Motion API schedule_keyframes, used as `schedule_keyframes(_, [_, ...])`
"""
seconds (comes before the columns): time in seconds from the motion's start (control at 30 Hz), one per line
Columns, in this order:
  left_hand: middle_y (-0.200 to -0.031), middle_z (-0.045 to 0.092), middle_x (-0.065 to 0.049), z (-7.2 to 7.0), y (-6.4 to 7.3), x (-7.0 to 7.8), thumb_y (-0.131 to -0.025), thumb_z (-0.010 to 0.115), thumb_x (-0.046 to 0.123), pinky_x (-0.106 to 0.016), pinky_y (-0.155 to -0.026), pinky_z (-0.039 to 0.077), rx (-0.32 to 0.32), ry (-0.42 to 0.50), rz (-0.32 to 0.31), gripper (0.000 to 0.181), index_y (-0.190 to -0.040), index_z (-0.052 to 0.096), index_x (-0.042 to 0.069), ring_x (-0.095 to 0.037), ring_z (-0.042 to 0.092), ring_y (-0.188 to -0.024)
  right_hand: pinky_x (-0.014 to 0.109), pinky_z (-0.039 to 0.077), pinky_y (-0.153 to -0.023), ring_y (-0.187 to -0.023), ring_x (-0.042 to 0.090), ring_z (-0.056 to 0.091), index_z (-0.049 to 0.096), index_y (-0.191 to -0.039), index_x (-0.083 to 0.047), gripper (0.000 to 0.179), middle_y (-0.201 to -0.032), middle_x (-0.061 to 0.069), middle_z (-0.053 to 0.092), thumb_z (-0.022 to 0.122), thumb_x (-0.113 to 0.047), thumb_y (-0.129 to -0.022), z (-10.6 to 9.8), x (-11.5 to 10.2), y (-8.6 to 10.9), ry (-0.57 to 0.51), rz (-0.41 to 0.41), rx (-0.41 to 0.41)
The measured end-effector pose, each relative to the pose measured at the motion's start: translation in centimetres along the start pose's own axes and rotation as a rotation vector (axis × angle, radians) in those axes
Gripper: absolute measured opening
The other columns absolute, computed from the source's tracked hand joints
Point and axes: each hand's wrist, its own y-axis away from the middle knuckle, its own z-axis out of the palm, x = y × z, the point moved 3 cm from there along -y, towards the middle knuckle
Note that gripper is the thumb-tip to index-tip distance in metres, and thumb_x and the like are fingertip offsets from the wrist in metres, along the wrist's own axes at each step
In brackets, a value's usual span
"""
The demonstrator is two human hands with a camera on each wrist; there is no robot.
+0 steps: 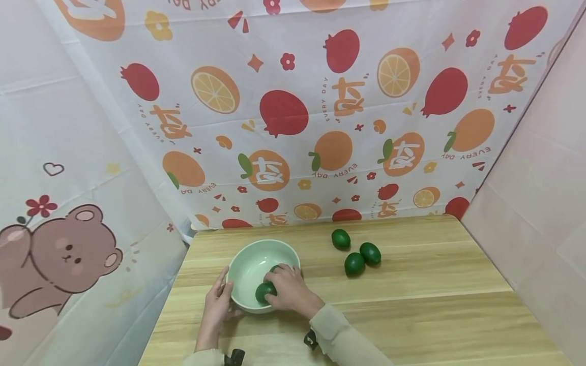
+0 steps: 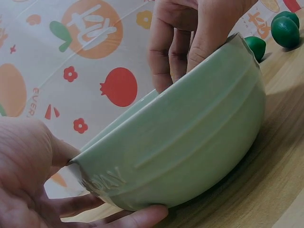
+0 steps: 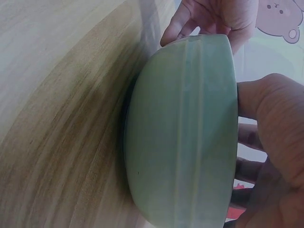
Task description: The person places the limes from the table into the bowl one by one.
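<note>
A pale green bowl (image 1: pixel 244 269) stands on the wooden table, with two dark green limes inside. My left hand (image 1: pixel 218 305) holds the bowl's left side, thumb at the rim and fingers under the outer wall, as the left wrist view shows. My right hand (image 1: pixel 290 290) reaches over the near right rim into the bowl. Its thumb and fingers are bent around the nearer lime (image 1: pixel 264 293); the farther lime (image 1: pixel 274 268) is partly covered by the fingers. In the right wrist view, the bowl wall (image 3: pixel 185 133) hides the fingertips and both limes.
Three more limes lie on the table right of the bowl: one farther back (image 1: pixel 341 239), and two close together, the left one (image 1: pixel 354 264) and the right one (image 1: pixel 370 253). A fruit-print cloth (image 1: pixel 284 112) hangs behind the table (image 1: pixel 426 300).
</note>
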Motion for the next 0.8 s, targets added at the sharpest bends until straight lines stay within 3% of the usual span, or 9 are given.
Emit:
schedule_keyframes(0.57, [-0.163,0.02,-0.034,0.06,-0.03,-0.22,-0.111,0.036,0.036,-0.045,-0.084,0.07,0.005,0.001,0.009,0.058,-0.163,0.011,0.035,-0.058,0.039,-0.141,0.073,0.042,-0.116,-0.139,0.031,0.051,0.071,-0.117,-0.024,0.029,-0.129,0.0,0.068,0.074,-0.034,-0.09,-0.21,-0.09,0.1,-0.017,0.003,-0.033])
schedule_keyframes(0.8, [-0.164,0.02,-0.034,0.04,0.04,-0.23,-0.111,0.036,0.037,-0.045,-0.084,0.07,0.01,-0.002,0.014,0.057,-0.163,0.012,0.035,-0.058,0.039,-0.141,0.067,0.046,-0.115,-0.135,0.026,0.053,0.07,-0.119,-0.024,0.03,-0.132,0.0,0.066,0.074,-0.033,-0.09,-0.55,-0.16,0.27,-0.024,-0.003,-0.032])
